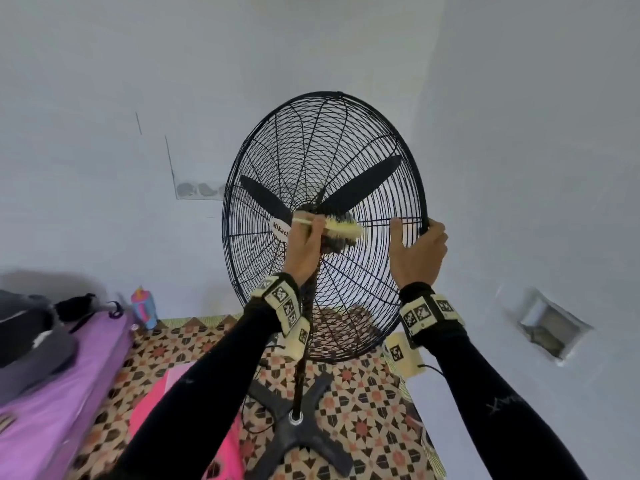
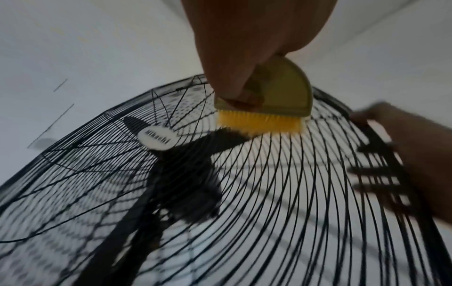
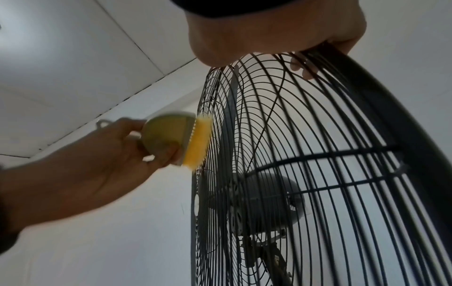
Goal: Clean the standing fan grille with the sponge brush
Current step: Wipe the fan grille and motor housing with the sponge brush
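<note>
My left hand [image 1: 304,247] is clamped round the sponge brush [image 1: 341,230], its yellow bristles touching the fan grille [image 1: 346,140] just right of the white hub badge [image 1: 280,229]. The brush's long axis lies across the wires (toward my other hand). My right hand [image 1: 417,249] grips the grille's right rim, fingers hooked through, steadying it.

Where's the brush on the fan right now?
In the head view the sponge brush is in the left hand, against the front grille just right of the white centre badge.
</note>
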Tool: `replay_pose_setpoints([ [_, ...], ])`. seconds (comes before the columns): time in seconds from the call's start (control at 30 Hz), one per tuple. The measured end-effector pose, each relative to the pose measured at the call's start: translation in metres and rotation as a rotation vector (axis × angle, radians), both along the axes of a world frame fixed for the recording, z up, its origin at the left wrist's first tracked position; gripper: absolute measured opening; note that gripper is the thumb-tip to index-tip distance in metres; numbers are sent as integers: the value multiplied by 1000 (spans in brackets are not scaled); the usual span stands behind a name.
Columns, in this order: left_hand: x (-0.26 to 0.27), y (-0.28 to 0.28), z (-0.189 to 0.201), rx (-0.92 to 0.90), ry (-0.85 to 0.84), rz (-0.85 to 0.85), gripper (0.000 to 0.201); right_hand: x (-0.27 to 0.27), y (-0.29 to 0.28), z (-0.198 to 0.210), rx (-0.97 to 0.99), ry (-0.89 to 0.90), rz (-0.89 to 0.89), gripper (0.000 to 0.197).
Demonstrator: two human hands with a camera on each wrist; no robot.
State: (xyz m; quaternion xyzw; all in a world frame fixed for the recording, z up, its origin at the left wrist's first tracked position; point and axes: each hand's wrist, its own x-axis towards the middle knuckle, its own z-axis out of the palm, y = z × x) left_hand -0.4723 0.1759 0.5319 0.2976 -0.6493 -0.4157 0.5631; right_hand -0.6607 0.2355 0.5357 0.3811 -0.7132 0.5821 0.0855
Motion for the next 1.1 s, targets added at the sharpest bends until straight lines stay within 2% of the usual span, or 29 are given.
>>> replay_pose_setpoints([
  [0.07,-4,-6,12,-13,10,13,12,2,3,3,38,13,-9,66],
  [0.17,0,1,-31,24,-110,45,20,-9,8,15,150,-7,21,65],
  [0.27,6,12,-54,81,-170,5,21,-26,9,17,80,-70,136,67],
  [0.4,-3,8,6,55,3,-64,23,-27,7,0,46,-193,170,76],
  [0.47,-15,12,27,9,20,-78,20,-29,8,-6,9,-348,314,71],
  [0.53,-25,20,14,-2,-23,-35,24,-33,12,-10,5,-494,467,70],
  [0.63,-22,35,-40,60,-106,16,29,-40,16,-14,20,-527,535,75],
  [0.7,-14,47,-52,92,-140,-44,27,-38,20,-13,6,-547,562,68],
  [0.9,-22,33,36,-24,5,55,27,-23,19,-10,24,-514,595,41],
  [0.97,-24,28,20,-2,-42,67,31,-23,20,-11,26,-514,588,38],
  [1.1,-11,41,-47,99,-230,5,29,-28,24,-14,24,-503,581,37],
])
